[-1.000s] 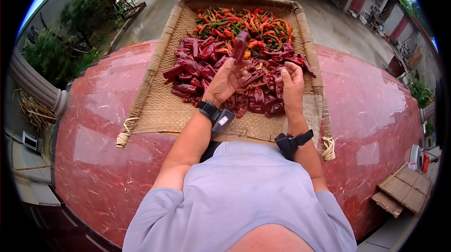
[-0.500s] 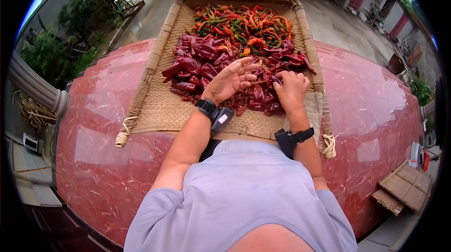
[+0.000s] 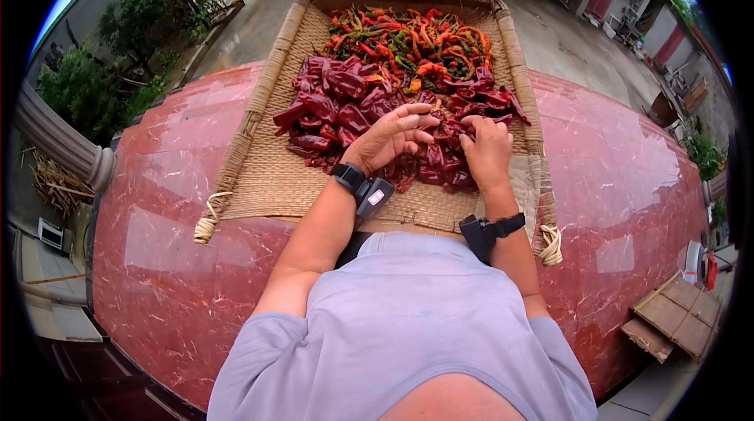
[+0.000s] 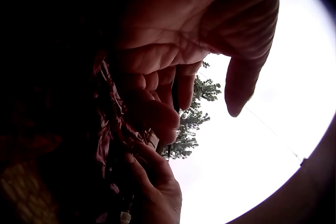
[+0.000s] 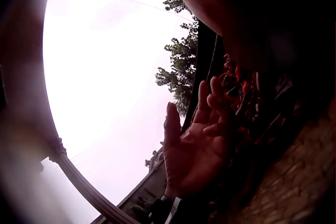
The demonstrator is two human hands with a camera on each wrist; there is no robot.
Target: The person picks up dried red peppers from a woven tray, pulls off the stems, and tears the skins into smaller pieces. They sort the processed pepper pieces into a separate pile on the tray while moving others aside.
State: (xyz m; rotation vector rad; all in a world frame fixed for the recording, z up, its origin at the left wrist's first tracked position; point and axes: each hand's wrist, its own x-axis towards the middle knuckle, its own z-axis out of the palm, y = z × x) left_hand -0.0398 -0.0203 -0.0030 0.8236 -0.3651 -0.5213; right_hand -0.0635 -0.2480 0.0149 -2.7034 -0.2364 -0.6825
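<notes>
A heap of dark red dried peppers [image 3: 338, 95] lies across the middle of a shallow woven tray [image 3: 259, 181]. My left hand [image 3: 388, 138] hovers over the near part of this heap, palm turned inward, fingers relaxed and nothing in them. Its thumb stands well apart from the fingers in the left wrist view. To its right, my right hand [image 3: 488, 152] reaches down to the peppers at the heap's right side, fingers bent and their tips among them. I cannot tell whether those fingertips pinch a pepper.
Thinner red, orange and green chillies [image 3: 408, 40] fill the far part of the tray. A pale flat sheet [image 3: 514, 185] lies at the tray's near right corner. Red polished stone [image 3: 613, 209] surrounds the tray. Flattened cardboard [image 3: 677, 315] lies at the lower right.
The dark red pepper that my left hand held upright is out of that hand, whose fingers have relaxed. My right hand has gone from raised, fingers together, to bent over the heap.
</notes>
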